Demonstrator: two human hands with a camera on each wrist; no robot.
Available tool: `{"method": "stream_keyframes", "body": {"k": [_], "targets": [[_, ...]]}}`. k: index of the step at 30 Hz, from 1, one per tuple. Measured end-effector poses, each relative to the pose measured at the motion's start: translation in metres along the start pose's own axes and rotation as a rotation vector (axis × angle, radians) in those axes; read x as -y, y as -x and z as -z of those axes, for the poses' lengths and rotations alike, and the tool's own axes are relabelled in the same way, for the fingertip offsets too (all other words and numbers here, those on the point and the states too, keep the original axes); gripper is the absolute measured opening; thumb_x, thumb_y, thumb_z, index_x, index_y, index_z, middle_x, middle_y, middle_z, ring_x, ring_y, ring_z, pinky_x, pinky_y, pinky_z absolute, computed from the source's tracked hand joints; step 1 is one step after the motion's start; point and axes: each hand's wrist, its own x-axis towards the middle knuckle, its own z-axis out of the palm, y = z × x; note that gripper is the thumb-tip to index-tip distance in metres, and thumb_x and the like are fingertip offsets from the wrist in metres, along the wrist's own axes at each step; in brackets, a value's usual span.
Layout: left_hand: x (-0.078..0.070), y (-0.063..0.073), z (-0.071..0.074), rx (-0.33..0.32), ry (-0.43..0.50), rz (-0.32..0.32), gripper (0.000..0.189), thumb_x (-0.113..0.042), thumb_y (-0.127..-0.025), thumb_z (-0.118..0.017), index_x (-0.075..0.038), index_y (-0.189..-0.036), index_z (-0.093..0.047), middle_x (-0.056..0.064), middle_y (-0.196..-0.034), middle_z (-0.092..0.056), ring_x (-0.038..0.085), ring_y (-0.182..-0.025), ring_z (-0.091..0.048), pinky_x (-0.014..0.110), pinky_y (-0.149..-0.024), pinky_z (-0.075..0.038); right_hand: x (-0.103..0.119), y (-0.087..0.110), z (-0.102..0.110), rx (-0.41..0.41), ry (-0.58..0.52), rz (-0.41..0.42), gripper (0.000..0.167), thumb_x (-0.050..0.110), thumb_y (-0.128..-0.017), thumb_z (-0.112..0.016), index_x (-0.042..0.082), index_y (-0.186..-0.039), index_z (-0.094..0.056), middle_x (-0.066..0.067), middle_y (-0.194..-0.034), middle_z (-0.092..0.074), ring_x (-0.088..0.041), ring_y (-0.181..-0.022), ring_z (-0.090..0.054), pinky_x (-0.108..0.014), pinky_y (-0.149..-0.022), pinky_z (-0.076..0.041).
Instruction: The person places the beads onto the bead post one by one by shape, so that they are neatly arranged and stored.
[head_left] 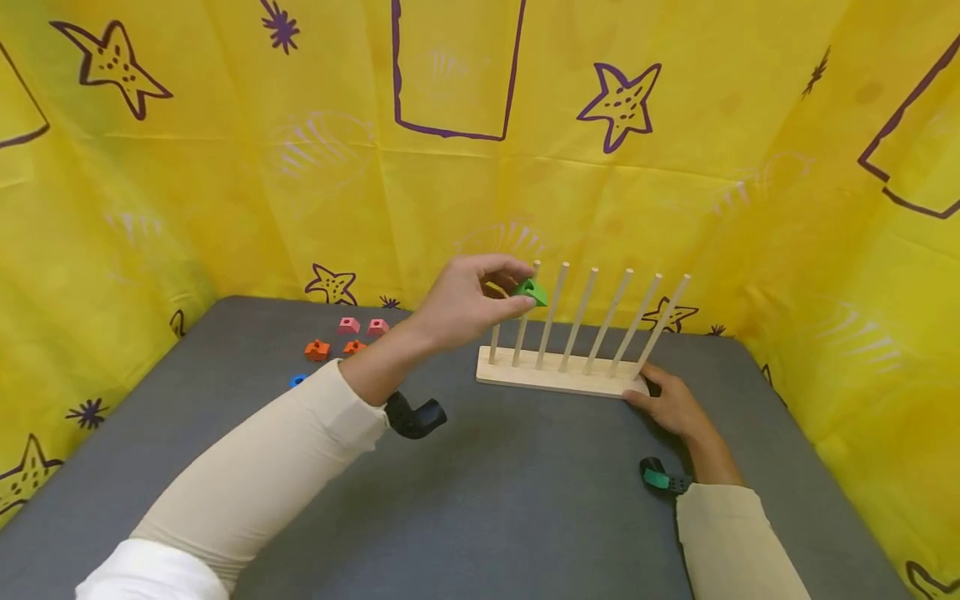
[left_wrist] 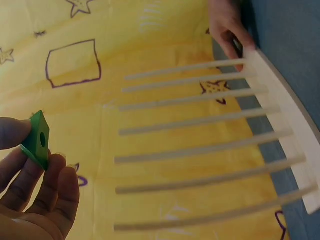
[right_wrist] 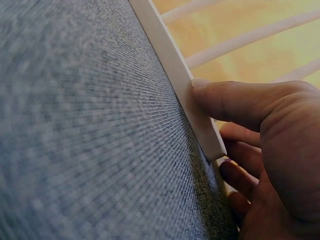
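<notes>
My left hand [head_left: 468,302] pinches a green block [head_left: 531,292] between thumb and fingers, up near the tops of the left-hand pegs. In the left wrist view the green block [left_wrist: 38,141] shows a round hole through its face and stands apart from the peg tips. The wooden peg rack [head_left: 555,377] has a long pale base with a row of several upright rods. At the base's right end, my right hand [head_left: 671,404] grips it, thumb on the front edge. The right wrist view shows this thumb [right_wrist: 230,100] against the base [right_wrist: 175,75], fingers behind.
Left of the rack on the grey table [head_left: 480,517] lie pink blocks [head_left: 348,326], orange blocks [head_left: 317,350] and a blue block [head_left: 297,380], partly hidden by my left arm. A yellow patterned cloth [head_left: 480,192] hangs behind and at both sides.
</notes>
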Motion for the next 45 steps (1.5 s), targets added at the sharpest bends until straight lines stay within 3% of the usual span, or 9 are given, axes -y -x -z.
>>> {"method": "stream_keyframes", "body": {"k": [11, 22, 31, 35, 45], "targets": [[-0.015, -0.047, -0.045, 0.055, 0.028, 0.074, 0.032, -0.008, -0.088, -0.072, -0.004, -0.120, -0.067, 0.004, -0.099, -0.066, 0.016, -0.092, -0.062, 0.025, -0.072, -0.053, -0.006, 0.001, -0.005, -0.009, -0.019, 0.024, 0.061, 0.021, -0.090, -0.071, -0.004, -0.140, -0.046, -0.029, -0.139, -0.043, -0.049, -0.129, -0.034, -0.063, -0.103, -0.023], [-0.011, -0.090, -0.093, -0.028, 0.084, 0.178, 0.031, -0.011, -0.088, -0.072, -0.007, -0.119, -0.068, -0.004, -0.098, -0.066, 0.007, -0.087, -0.062, 0.019, -0.070, -0.051, -0.002, 0.000, -0.002, -0.010, -0.036, 0.052, 0.059, 0.017, -0.090, -0.071, -0.005, -0.138, -0.047, -0.030, -0.137, -0.045, -0.047, -0.125, -0.040, -0.063, -0.102, -0.026], [-0.006, -0.111, -0.137, -0.064, 0.022, 0.205, 0.030, -0.012, -0.088, -0.073, -0.012, -0.117, -0.069, -0.009, -0.094, -0.065, 0.002, -0.082, -0.059, 0.015, -0.066, -0.048, -0.007, 0.001, -0.005, -0.016, -0.059, 0.085, 0.053, 0.016, -0.090, -0.071, -0.005, -0.134, -0.051, -0.029, -0.132, -0.051, -0.045, -0.119, -0.046, -0.059, -0.101, -0.030], [-0.005, -0.119, -0.153, -0.062, 0.017, 0.187, 0.030, -0.013, -0.088, -0.072, -0.015, -0.119, -0.069, -0.010, -0.093, -0.066, 0.000, -0.081, -0.058, 0.014, -0.066, -0.047, -0.009, 0.001, -0.003, -0.013, -0.050, 0.073, 0.054, 0.017, -0.091, -0.070, -0.007, -0.134, -0.050, -0.030, -0.131, -0.051, -0.045, -0.119, -0.046, -0.058, -0.101, -0.031], [0.009, -0.129, -0.171, -0.064, -0.075, 0.142, 0.036, -0.017, -0.091, -0.070, -0.018, -0.127, -0.065, -0.012, -0.104, -0.066, -0.001, -0.093, -0.056, 0.012, -0.072, -0.044, -0.008, -0.002, 0.002, -0.015, -0.034, 0.080, 0.054, 0.020, -0.092, -0.069, -0.007, -0.134, -0.050, -0.029, -0.132, -0.050, -0.045, -0.119, -0.046, -0.058, -0.101, -0.032]]}}
